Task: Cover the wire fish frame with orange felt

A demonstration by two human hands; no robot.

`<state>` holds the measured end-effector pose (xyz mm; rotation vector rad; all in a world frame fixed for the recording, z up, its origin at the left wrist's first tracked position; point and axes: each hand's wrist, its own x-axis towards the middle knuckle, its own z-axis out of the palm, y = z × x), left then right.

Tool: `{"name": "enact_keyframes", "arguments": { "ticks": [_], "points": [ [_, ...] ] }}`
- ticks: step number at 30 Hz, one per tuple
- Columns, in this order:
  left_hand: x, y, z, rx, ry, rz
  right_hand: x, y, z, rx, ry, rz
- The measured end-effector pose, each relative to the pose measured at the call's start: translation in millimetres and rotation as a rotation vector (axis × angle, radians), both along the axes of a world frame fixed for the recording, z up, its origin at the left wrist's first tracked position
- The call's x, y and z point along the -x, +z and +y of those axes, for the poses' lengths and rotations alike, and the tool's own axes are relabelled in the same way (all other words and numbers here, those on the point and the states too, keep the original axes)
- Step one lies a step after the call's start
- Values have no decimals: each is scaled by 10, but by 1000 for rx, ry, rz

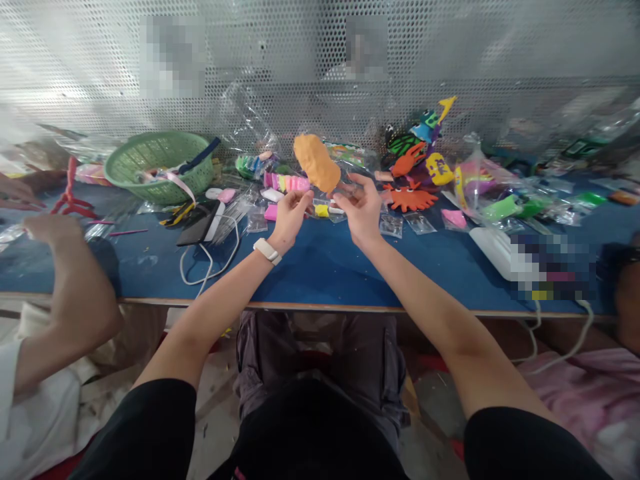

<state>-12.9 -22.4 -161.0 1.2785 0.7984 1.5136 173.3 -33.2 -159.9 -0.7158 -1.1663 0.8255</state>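
A flattened orange piece of modelling clay [317,162] stands up above the table, its lower end at my fingertips. My right hand [363,208] has its thumb and fingers curled at that lower end and appears to grip it. Just left of the clay, my left hand [293,219] is closed in a pinch; what lies between its fingertips is too small to make out. Behind my hands are a row of pink and yellow clay pieces [287,183] and a small yellow piece [321,211]. Right of my right hand lies an orange crab figure [410,197].
A green basket [159,167] stands at the left, near a black device [196,230] with a white cable [220,273]. Coloured clay figures [420,143] and plastic bags [475,180] fill the back right. A co-worker's arm [70,267] reaches in at the left. A perforated metal panel [290,60] borders the table.
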Motion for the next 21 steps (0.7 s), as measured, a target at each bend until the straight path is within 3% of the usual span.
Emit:
{"name": "enact_keyframes", "arguments": {
  "ticks": [3, 6, 10, 21],
  "points": [
    [35, 56, -46, -186, 164, 88, 43, -2, -79, -49, -28, -87],
    [52, 137, -141, -302, 231, 180, 90, -12, -171, -52, -38, -150],
    [12, 169, -209, -288, 198, 192, 119, -20, -236, -63, -79, -200],
    [-17, 54, -135, -239, 142, 117, 87, 11, -287, -249, -87, -489]
  ]
}}
